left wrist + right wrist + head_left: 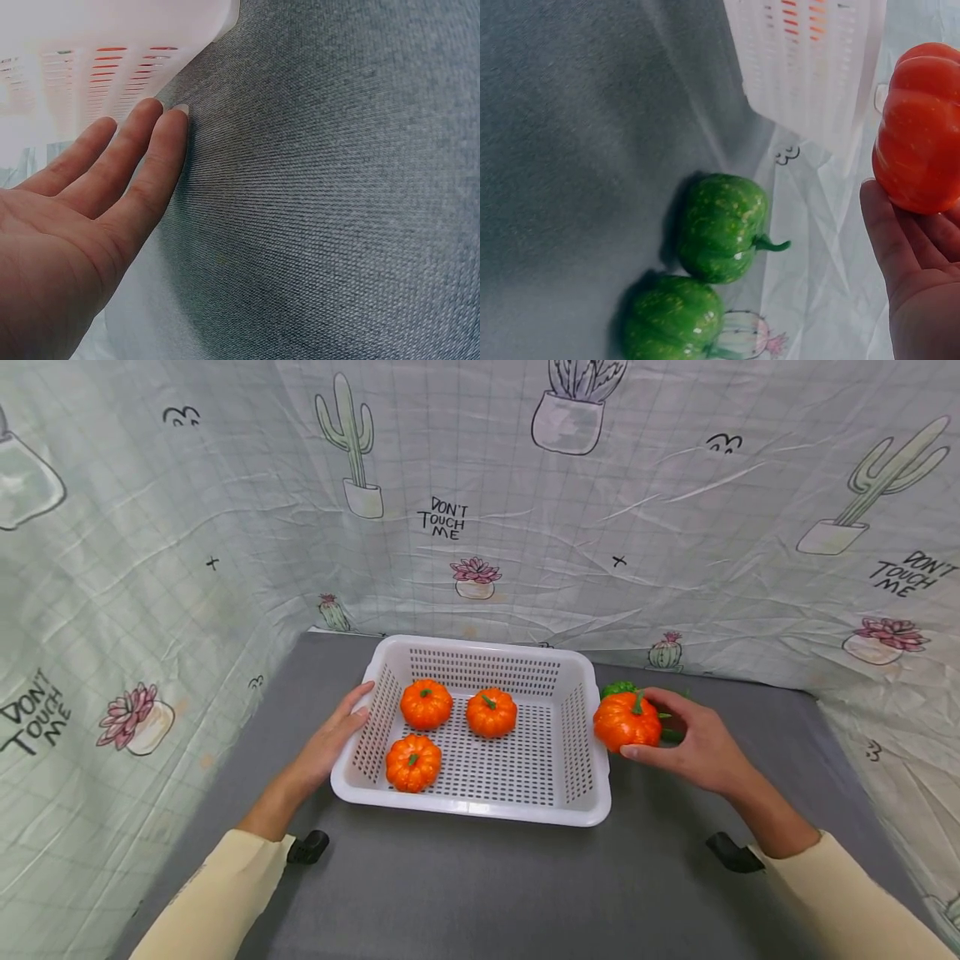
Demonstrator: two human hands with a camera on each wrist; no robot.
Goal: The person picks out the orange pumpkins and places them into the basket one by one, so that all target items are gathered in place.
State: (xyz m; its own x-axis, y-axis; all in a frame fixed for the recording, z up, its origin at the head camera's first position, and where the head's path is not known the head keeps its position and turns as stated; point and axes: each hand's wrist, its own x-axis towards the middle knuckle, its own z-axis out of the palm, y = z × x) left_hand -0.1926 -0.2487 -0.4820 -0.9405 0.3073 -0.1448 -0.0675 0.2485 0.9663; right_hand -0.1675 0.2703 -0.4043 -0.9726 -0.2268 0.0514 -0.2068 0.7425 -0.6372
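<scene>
My right hand [701, 739] grips a small orange pumpkin [627, 721] with a green stem, just above and outside the right rim of a white perforated plastic basket [468, 807]. In the right wrist view that pumpkin [922, 127] is raised off the table. Three more orange pumpkins lie in the basket: one at the back left [426, 704], one near the middle [492, 712], one at the front left [413, 763]. My left hand [330, 742] is at the basket's left side, fingers [150, 157] nearly straight against or close to its outer wall; contact is hard to tell.
Two green pumpkins, one [721, 227] with a curled stem and another [673, 319], sit on the grey table [480, 893] right of the basket. In the head view the held pumpkin and hand partly cover the green ones. A patterned cloth [525, 552] hangs behind and at the sides.
</scene>
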